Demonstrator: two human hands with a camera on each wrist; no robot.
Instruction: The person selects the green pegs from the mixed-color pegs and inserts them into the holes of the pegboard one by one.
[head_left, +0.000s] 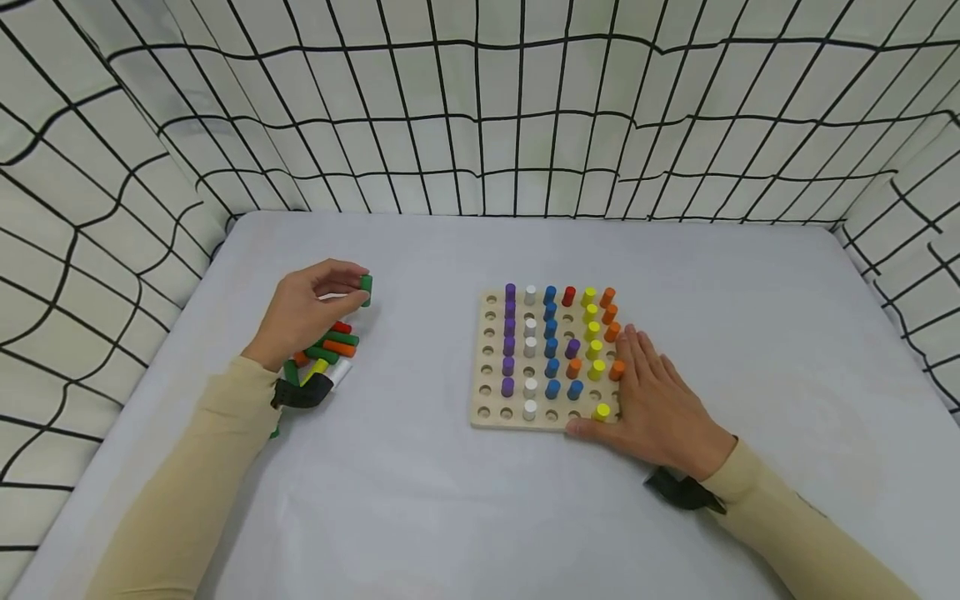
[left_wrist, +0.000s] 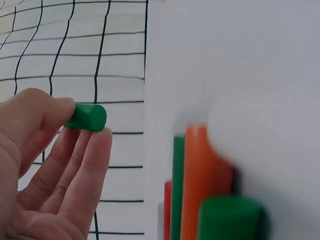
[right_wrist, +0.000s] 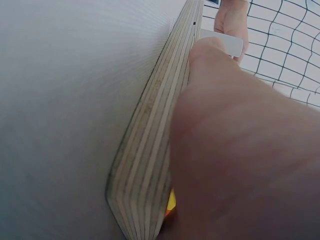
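Note:
My left hand (head_left: 307,307) pinches a green peg (head_left: 366,290) between thumb and fingers, above a pile of loose pegs; the left wrist view shows the green peg (left_wrist: 90,117) held near one end. My right hand (head_left: 663,404) lies along the right side of a wooden pegboard (head_left: 483,421), its fingers straight and its thumb at the near edge. Purple pegs (head_left: 509,327), white pegs (head_left: 530,327), blue pegs (head_left: 551,327), yellow pegs (head_left: 593,331) and orange pegs (head_left: 610,314) stand in columns. One red peg (head_left: 569,296) stands at the far edge. The right hand hides part of the right column.
Under the left wrist lie loose pegs, among them an orange peg (head_left: 340,349), a yellow peg (head_left: 315,372) and a white peg (head_left: 341,372). A white cloth (head_left: 420,500) covers the table. Black netting (head_left: 480,117) stands behind and at both sides.

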